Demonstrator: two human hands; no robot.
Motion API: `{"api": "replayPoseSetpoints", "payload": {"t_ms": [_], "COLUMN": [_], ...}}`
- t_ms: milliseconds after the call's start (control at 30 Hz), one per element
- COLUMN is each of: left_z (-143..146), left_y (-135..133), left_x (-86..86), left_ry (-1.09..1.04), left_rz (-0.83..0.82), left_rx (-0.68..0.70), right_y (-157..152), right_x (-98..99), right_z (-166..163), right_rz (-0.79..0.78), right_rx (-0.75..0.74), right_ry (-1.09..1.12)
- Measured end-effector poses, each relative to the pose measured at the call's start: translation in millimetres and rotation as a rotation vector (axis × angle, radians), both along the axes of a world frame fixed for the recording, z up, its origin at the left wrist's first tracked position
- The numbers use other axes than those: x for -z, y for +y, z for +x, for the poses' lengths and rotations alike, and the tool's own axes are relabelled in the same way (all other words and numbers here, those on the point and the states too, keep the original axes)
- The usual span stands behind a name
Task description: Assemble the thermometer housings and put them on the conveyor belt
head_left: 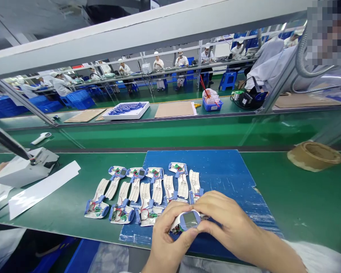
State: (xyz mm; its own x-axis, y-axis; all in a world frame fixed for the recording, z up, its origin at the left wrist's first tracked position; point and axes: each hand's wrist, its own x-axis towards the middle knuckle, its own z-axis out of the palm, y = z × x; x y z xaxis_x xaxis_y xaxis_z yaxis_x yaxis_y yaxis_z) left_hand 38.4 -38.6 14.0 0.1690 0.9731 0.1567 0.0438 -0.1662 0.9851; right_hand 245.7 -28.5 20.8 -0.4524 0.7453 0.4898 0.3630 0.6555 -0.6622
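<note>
left hand (170, 237) and right hand (230, 218) grip one unit (190, 220) over the blue board (221, 174), by its near edge.
the left hand is curled partway in, thumb and fingers on the unit's left side; the right hand pinches its right end between thumb and fingertips, and the grey screen (190, 217) faces up. opened shells (183, 187) with red and green wires lie in two rows, from the middle of the board out past its left edge onto the green worktop (287, 201). a white sheet (45, 189) and a grey box (25, 168) sit toward the worktop's left end; a brown ring (315, 159) stands near its far right corner. on the far worktop (152, 110), a blue basket (207, 104) bears a white label (214, 107), its print too small to read.
</note>
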Motion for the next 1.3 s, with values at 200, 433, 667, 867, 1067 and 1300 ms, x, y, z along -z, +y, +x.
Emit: {"api": "replayPoseSetpoints", "payload": {"t_ms": [200, 433, 667, 867, 1067, 1300], "left_z": [13, 16, 15, 1, -33, -46], "left_y": [10, 18, 23, 30, 21, 20], "left_x": [7.9, 1.3, 5.1, -0.8, -4.4, 1.7], "left_ry": [-0.301, -0.570, -0.566, -0.566, -0.249, 0.100], "left_rz": [-0.531, -0.803, -0.776, -0.714, -0.561, -0.435], "left_rx": [-0.011, -0.106, -0.070, -0.098, -0.158, -0.238], "right_y": [13, 18, 14, 110, 210, 186], "right_x": [-3.1, -3.2, -4.7, -6.9, 4.6, 19.9], "right_z": [11, 40, 36, 78, 174, 124], "right_rz": [-0.375, -0.259, 0.019, -0.257, -0.411, -0.147], "right_rx": [0.115, 0.090, 0.107, 0.405, 0.909, 0.627], "right_ry": [-0.133, -0.467, -0.544, -0.682, -0.795, -0.755]}}
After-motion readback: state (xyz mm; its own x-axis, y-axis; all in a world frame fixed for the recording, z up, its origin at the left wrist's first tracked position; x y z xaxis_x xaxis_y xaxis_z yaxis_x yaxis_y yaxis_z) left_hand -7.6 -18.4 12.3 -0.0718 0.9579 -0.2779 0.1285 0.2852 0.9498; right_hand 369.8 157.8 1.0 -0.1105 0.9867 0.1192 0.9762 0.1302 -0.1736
